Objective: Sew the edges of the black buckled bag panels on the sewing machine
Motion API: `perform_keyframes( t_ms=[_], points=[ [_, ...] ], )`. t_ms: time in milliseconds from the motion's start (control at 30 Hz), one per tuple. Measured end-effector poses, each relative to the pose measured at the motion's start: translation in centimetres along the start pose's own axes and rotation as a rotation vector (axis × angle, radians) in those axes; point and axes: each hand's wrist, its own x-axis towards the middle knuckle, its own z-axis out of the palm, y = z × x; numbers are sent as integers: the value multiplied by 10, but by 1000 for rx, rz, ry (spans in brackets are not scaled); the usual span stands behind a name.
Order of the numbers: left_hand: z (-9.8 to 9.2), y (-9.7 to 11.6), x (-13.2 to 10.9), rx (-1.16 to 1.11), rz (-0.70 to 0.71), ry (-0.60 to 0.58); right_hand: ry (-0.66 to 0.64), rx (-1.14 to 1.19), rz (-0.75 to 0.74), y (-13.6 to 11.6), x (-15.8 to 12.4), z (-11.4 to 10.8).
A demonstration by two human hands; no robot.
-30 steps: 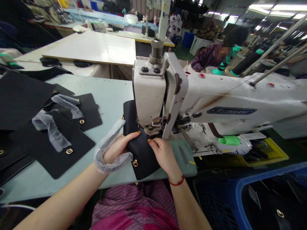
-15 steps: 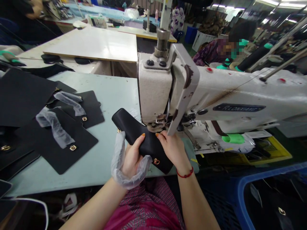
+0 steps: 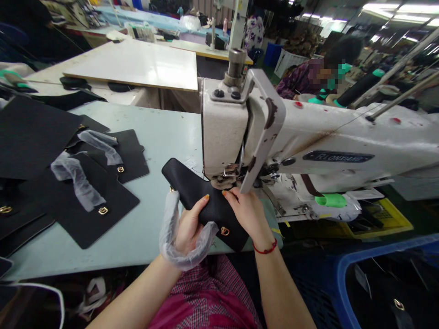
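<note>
A black leather piece [image 3: 192, 187] with a gold clasp [image 3: 224, 230] lies under the head of a white sewing machine [image 3: 240, 123]. My left hand [image 3: 188, 226] grips its near-left edge, thumb on top, and a clear plastic wrap [image 3: 171, 233] loops around that wrist. My right hand [image 3: 245, 212] presses the piece down just right of the needle area, fingertips close to the presser foot [image 3: 228, 176]. The needle itself is hidden behind the machine head.
Several black leather panels [image 3: 85, 201] with gold clasps and plastic-wrapped straps lie on the pale table [image 3: 154, 132] at left. A blue crate [image 3: 360, 265] stands at lower right. Another person [image 3: 315, 75] sits behind the machine. A cream board [image 3: 137, 64] lies beyond.
The black piece has turned from lengthwise to slanted, its far end swung left from under the machine head. Both hands moved right and closer to the presser foot with it.
</note>
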Motion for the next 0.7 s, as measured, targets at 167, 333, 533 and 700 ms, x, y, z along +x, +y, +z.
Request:
perform_keyframes(
  t_ms=[167, 333, 533, 700],
  points=[
    [4, 2, -2, 18, -1, 26, 5, 6, -2, 2, 0, 1],
    [8, 3, -6, -19, -50, 54, 10, 24, 0, 4, 0, 5],
    [12, 5, -5, -5, -62, 109, 17, 63, -3, 6, 2, 7],
    [9, 8, -1, 41, -24, 111, 32, 81, 3, 4, 3, 7]
  ],
)
